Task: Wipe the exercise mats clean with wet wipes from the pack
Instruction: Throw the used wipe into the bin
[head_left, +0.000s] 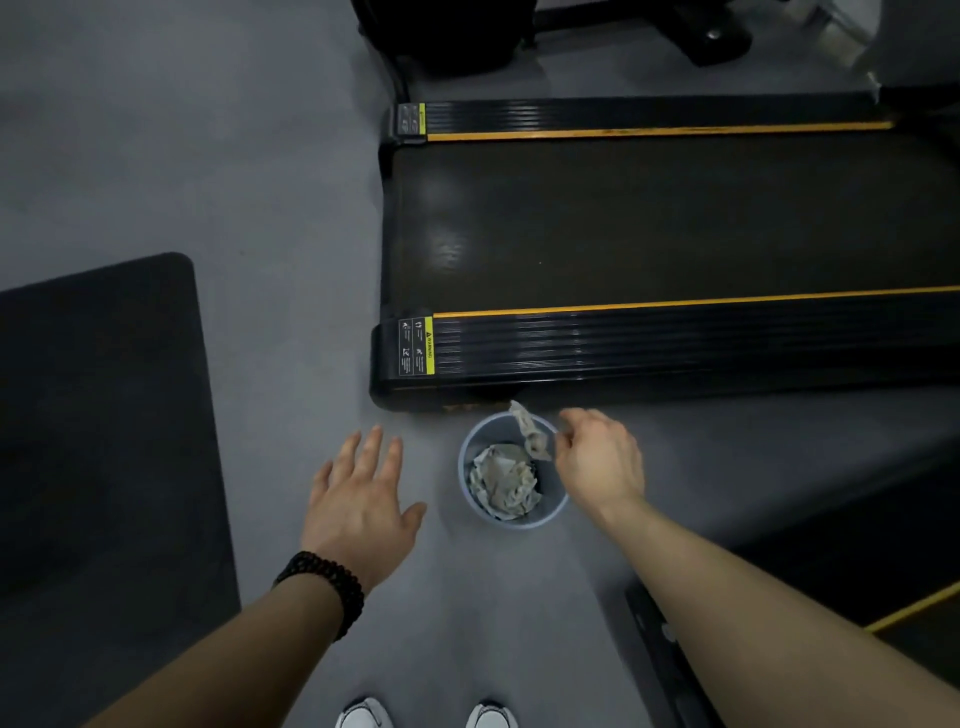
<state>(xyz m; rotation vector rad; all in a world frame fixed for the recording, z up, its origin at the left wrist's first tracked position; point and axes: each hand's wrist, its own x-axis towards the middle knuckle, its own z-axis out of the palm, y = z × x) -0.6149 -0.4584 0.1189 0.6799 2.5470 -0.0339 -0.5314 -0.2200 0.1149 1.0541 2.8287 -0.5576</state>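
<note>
A small grey-blue bin (470, 452) stands on the floor by the treadmill's near corner, with crumpled used wipes (503, 486) inside. My right hand (597, 460) hovers over the bin's right rim, and a dirty grey wipe (530, 431) hangs at its fingertips above the bin. Whether the fingers still pinch the wipe is unclear. My left hand (361, 496) is spread flat and holds nothing, left of the bin, with a dark bead bracelet on the wrist. A dark exercise mat (104, 415) lies on the floor at the left. The wipe pack is not in view.
A black treadmill (649, 223) with yellow stripes fills the upper right, its end just behind the bin. Another dark machine edge (831, 561) with a yellow line sits at the lower right. Grey floor (234, 156) lies between them. White shoe tips (363, 714) show at the bottom.
</note>
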